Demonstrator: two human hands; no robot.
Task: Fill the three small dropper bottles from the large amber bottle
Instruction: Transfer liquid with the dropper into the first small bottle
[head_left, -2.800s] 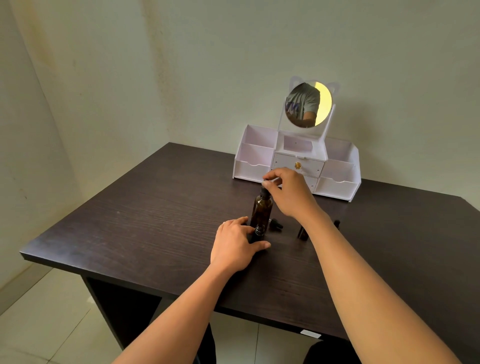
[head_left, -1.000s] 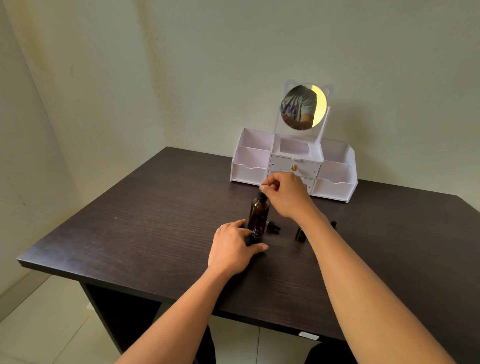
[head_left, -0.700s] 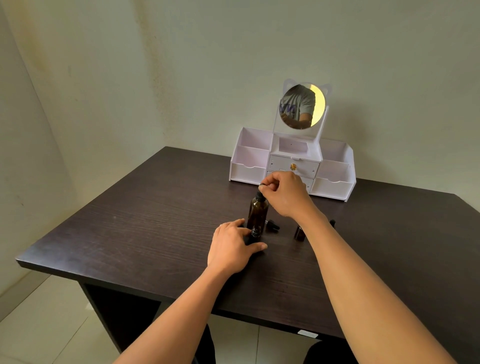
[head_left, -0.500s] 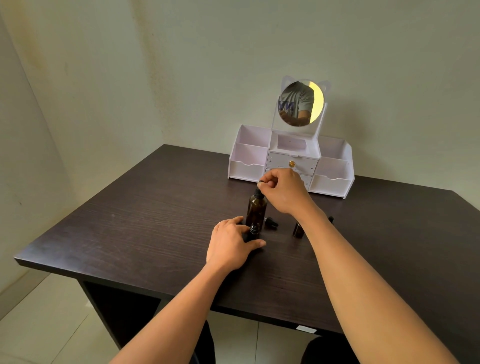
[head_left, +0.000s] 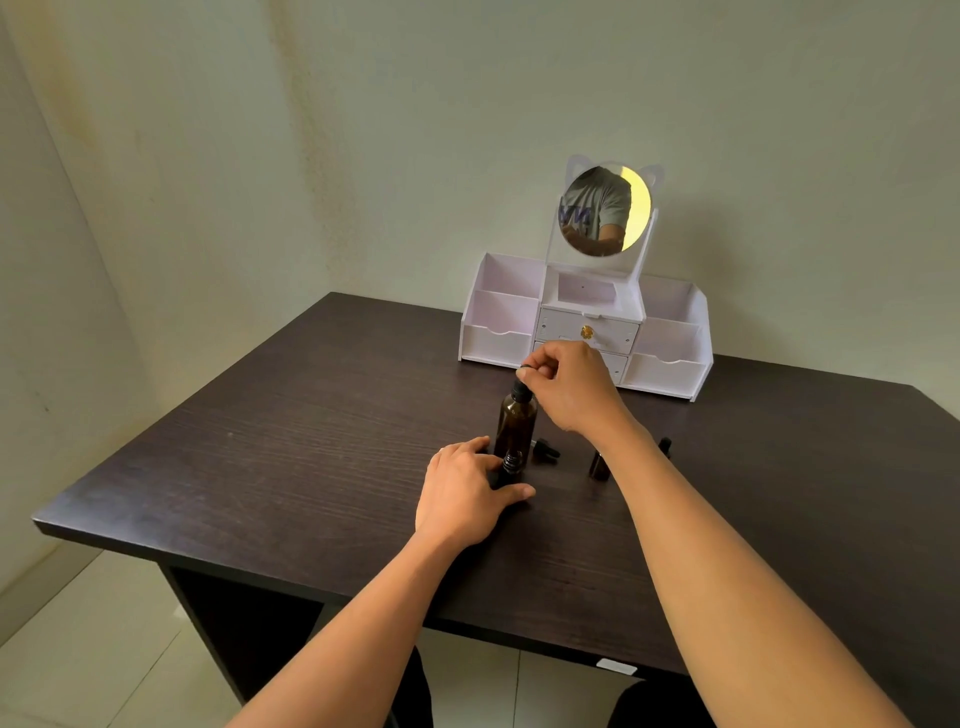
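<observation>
The large amber bottle (head_left: 515, 420) stands upright mid-table. Directly in front of it is a small dropper bottle (head_left: 511, 466) with an open threaded neck, which my left hand (head_left: 464, 493) grips at its base. My right hand (head_left: 569, 387) hovers just above the amber bottle's neck and pinches a small dark dropper top (head_left: 525, 370) between thumb and fingers. A loose dropper cap (head_left: 545, 449) lies on the table right of the amber bottle. A second small bottle (head_left: 599, 465) stands beside my right forearm, and another dark piece (head_left: 664, 444) peeks out behind that arm.
A white desk organiser (head_left: 582, 332) with a round mirror (head_left: 605, 210) sits at the back of the dark wooden table (head_left: 291, 441), against the wall. The table's front edge is near my body, with tiled floor below at the left.
My right hand stays at the amber bottle's neck, pinching the dropper top, now slightly above it. My left hand keeps its hold on the small bottle. The camera shifted a little.
</observation>
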